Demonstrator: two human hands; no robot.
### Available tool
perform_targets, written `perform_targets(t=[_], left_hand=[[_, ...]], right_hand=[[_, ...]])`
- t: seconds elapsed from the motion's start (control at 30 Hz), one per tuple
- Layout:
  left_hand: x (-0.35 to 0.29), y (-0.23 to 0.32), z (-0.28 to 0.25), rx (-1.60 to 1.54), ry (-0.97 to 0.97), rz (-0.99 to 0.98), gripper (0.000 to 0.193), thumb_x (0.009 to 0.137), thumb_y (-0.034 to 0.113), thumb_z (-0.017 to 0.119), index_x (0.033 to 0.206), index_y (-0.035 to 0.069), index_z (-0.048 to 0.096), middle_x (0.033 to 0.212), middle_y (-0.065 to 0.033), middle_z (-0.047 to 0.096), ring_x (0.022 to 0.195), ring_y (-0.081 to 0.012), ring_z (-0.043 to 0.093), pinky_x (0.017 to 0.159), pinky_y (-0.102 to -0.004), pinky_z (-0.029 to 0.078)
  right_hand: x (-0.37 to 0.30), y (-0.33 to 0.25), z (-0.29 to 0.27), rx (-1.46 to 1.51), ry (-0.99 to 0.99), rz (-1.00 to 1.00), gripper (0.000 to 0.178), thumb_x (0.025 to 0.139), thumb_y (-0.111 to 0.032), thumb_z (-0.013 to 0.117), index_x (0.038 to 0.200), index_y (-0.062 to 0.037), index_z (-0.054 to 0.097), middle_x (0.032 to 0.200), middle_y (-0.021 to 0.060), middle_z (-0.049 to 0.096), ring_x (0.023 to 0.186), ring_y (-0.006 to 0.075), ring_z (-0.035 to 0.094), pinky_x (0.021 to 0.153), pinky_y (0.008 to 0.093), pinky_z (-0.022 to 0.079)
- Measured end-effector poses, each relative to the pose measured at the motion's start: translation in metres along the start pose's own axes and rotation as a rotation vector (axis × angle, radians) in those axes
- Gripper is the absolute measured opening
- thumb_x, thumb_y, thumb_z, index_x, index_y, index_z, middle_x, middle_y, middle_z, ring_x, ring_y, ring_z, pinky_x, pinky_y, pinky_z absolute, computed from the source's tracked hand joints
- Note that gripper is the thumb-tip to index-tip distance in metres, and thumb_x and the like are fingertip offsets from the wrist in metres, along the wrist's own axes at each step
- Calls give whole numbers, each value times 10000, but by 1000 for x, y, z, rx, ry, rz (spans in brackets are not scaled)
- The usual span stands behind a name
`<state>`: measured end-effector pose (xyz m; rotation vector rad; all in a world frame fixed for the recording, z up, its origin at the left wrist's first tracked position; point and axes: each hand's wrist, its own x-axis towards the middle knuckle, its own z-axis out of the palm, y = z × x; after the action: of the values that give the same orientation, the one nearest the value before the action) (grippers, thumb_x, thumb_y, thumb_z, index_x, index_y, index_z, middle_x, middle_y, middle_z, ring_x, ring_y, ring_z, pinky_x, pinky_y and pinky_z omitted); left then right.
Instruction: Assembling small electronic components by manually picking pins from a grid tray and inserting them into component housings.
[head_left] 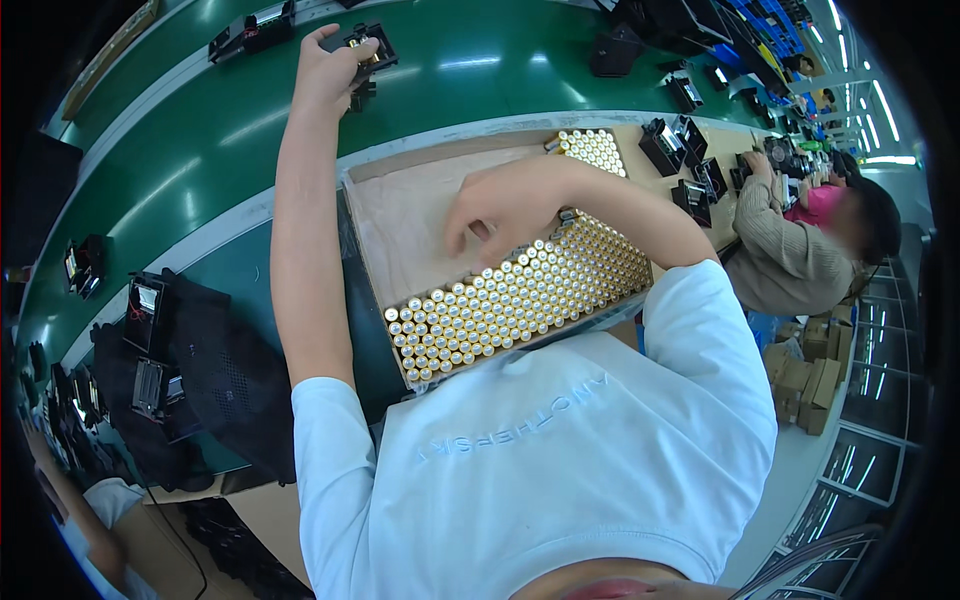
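Observation:
My left hand (pixel 335 70) is stretched out over the green conveyor belt (pixel 460 85). It grips a small black plastic housing (pixel 378 45), with the thumb pressed at its open side, where something gold shows. My right hand (pixel 510 205) is over the cardboard box (pixel 362 250), its fingers curled down beside the edge of the batteries (pixel 500 305). Whatever those fingers hold, if anything, is hidden. The batteries stand upright in tight rows with their silvery ends up, filling the box's near side. Bare lining (pixel 400 215) shows on the far left side.
More black housings stand on the belt's far side (pixel 250 32), at the right (pixel 662 145) and on dark cloth at the left (pixel 150 310). A co-worker in a knit sweater (pixel 800 240) sits at the right. Another person's arm (pixel 75 500) shows lower left. Cartons (pixel 805 380) are stacked at the right.

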<state>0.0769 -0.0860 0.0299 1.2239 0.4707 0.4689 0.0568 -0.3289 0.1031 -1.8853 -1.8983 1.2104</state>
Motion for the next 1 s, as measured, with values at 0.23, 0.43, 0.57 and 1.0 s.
perform_targets(t=[0.23,0.43,0.57,1.0], left_hand=[[-1,5,-1,20,-12,-28,637,782,-18,731,1321,18,393,1185,-262,498,981,-326,606,799,-403,562],[-1,9,-3,-34,7,-56,586,803,-28,668,1312,17,381,1151,-262,502,929,-320,620,741,-384,564],[-8,18,-2,-43,24,-83,572,804,-30,643,1312,15,382,1145,-257,508,931,-313,615,723,-368,559],[-10,11,8,170,-12,17,508,813,-19,607,1288,18,434,1156,-236,527,944,-305,606,737,-381,562]], right_hand=[[4,38,8,193,-246,-30,241,852,-203,679,1016,-31,718,891,57,724,719,174,638,654,309,511],[8,51,22,414,-115,-47,222,848,-163,684,1015,-22,723,851,56,725,683,149,630,624,264,502],[7,23,-23,133,199,-71,186,808,-59,690,982,0,717,804,59,724,651,118,618,614,237,495],[91,90,-94,-791,1102,-66,227,912,-252,624,943,-62,743,992,87,667,913,282,574,850,348,482]])
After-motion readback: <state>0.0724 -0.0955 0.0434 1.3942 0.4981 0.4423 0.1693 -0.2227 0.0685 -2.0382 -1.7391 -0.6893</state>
